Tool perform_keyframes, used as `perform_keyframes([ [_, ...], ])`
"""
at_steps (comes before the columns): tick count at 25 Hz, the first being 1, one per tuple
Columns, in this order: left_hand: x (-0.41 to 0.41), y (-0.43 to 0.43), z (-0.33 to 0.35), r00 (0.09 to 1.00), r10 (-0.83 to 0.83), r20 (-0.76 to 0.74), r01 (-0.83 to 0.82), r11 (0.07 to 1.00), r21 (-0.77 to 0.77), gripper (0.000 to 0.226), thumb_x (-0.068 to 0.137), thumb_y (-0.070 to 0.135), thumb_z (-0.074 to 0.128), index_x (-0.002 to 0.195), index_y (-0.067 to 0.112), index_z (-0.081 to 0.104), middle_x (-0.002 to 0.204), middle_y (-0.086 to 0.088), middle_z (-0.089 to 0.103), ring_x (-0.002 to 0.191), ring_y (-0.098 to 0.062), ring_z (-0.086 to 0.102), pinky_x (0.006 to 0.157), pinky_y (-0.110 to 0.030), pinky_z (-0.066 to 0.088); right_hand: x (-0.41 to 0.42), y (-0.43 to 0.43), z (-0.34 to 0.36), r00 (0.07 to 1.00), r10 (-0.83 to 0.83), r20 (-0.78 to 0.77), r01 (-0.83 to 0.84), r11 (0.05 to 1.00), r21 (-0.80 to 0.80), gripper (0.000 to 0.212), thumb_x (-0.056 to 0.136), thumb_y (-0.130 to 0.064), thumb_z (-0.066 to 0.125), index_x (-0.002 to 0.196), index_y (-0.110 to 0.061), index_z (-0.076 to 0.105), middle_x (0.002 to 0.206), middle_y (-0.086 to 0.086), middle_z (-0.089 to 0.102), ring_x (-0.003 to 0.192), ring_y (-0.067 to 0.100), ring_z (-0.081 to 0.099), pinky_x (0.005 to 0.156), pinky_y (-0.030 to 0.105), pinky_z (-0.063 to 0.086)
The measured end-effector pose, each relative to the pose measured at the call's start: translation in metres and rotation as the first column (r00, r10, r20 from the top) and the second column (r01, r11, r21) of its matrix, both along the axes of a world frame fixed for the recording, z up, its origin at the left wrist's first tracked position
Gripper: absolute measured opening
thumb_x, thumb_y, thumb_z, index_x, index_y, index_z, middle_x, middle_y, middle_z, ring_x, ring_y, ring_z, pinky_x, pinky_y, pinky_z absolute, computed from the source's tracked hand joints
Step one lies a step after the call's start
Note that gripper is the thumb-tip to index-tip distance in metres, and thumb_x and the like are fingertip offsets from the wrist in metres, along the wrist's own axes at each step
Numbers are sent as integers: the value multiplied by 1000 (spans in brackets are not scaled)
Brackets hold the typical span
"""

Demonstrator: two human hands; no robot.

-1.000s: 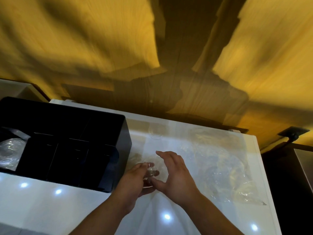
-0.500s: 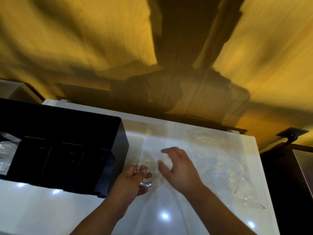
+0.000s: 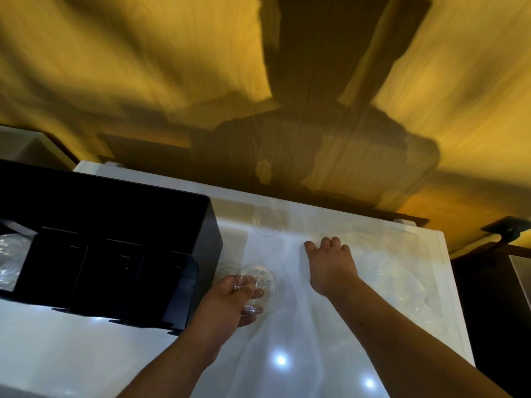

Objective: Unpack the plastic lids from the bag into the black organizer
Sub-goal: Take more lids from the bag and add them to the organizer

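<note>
Mid-transfer, to judge from the layout: one lid out of the bag, not yet in the organizer. Gripped in the left hand, between thumb and curled fingers: a clear round domed plastic lid, perhaps a small nested stack, hard to say through the glare. Held just above the glossy white table, close beside the right end of the black rectangular organizer with compartments, not touching it as far as visible. Already lying in the far-left compartment: some clear lids. Other compartments too dark to read. Loose on the table further back: one more clear lid.

Palm down on the transparent crumpled plastic bag: the right hand, thumb spread, fingertips bent under. Impossible to tell whether pinching the film or only pressing it flat. More lids faintly visible inside the bag, toward the right edge of the table.

Next, probably: carry the held lid left over the organizer wall and lower it into a compartment, dome kept level for nesting. Light grip needed, against bending of such thin plastic. Then back to the bag for the rest.
</note>
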State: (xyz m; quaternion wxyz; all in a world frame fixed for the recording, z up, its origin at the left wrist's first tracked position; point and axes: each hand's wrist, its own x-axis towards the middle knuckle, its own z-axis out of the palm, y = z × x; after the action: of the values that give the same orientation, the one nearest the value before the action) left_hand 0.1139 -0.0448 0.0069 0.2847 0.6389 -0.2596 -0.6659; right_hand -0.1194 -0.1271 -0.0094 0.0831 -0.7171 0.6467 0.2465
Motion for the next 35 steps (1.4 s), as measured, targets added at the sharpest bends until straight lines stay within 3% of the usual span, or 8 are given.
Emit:
perform_keyframes([
  [3, 0, -1, -1, 1000, -3, 16, 2, 1000, 19, 13, 104, 20, 64, 113, 22, 74, 95, 6, 85, 81, -19, 82, 66, -29, 60, 3, 6, 19, 974, -29, 225, 45, 997, -69, 89, 77, -55, 75, 150, -26, 33, 143, 17, 46, 130, 38, 46, 105, 47, 47],
  [7, -4, 0, 5, 1000, 9, 6, -9, 999, 45, 14, 107, 24, 60, 112, 26, 73, 91, 8, 85, 86, -21, 80, 67, -31, 60, 31, 45, 42, 687, 5, 727, 82, 993, -85, 92, 68, -66, 75, 146, -46, 33, 132, -4, 43, 103, 17, 58, 83, 30, 57],
  [16, 0, 7, 21, 992, 72, -101, -65, 996, 66, 45, 106, 55, 49, 113, 21, 79, 101, -4, 85, 91, -25, 82, 68, -35, 65, 61, 68, 30, 650, 49, 758, -13, 999, -53, 92, 71, -75, 72, 149, -54, 28, 136, -16, 42, 112, 12, 56, 93, 27, 55],
  [21, 7, 6, 14, 998, 64, -14, -64, 998, -9, 18, 103, 19, 65, 118, 22, 74, 97, 2, 85, 84, -18, 81, 67, -30, 63, 55, 30, 30, 498, -72, 864, 73, 996, 41, 65, 80, -78, 62, 139, -57, 45, 125, -20, 51, 109, 8, 59, 82, 16, 48],
  [23, 9, 3, 12, 994, 109, -5, -109, 994, -16, 15, 103, 18, 65, 113, 22, 75, 96, 4, 85, 84, -19, 79, 67, -31, 63, 55, -7, 24, 590, -37, 806, 203, 974, -104, 59, 88, -60, 67, 143, -40, 53, 135, -4, 57, 121, 21, 59, 91, 29, 52],
  [27, 9, -2, 5, 988, 156, -19, -156, 988, -17, 12, 101, 19, 68, 109, 22, 76, 93, 2, 85, 86, -22, 77, 59, -27, 61, 73, -65, -2, 873, 14, 488, 105, 971, -217, 90, 90, -56, 70, 162, -23, 27, 161, 19, 38, 144, 42, 38, 111, 51, 42],
  [29, 7, -2, 2, 986, 168, -20, -169, 986, -7, 12, 101, 17, 69, 109, 21, 77, 91, 2, 85, 82, -21, 78, 56, -24, 61, 78, -80, -17, 907, 38, 420, 43, 982, -183, 96, 90, -58, 70, 164, -25, 19, 166, 20, 29, 148, 43, 33, 114, 51, 39],
  [35, 6, -4, -5, 984, 175, -20, -175, 984, 10, 14, 99, 14, 69, 104, 22, 79, 93, -1, 85, 70, -13, 79, 57, -25, 62, 74, -85, -24, 912, 106, 397, 8, 961, -275, 89, 83, -53, 76, 156, -20, 37, 142, 19, 52, 126, 40, 50, 98, 47, 50],
])
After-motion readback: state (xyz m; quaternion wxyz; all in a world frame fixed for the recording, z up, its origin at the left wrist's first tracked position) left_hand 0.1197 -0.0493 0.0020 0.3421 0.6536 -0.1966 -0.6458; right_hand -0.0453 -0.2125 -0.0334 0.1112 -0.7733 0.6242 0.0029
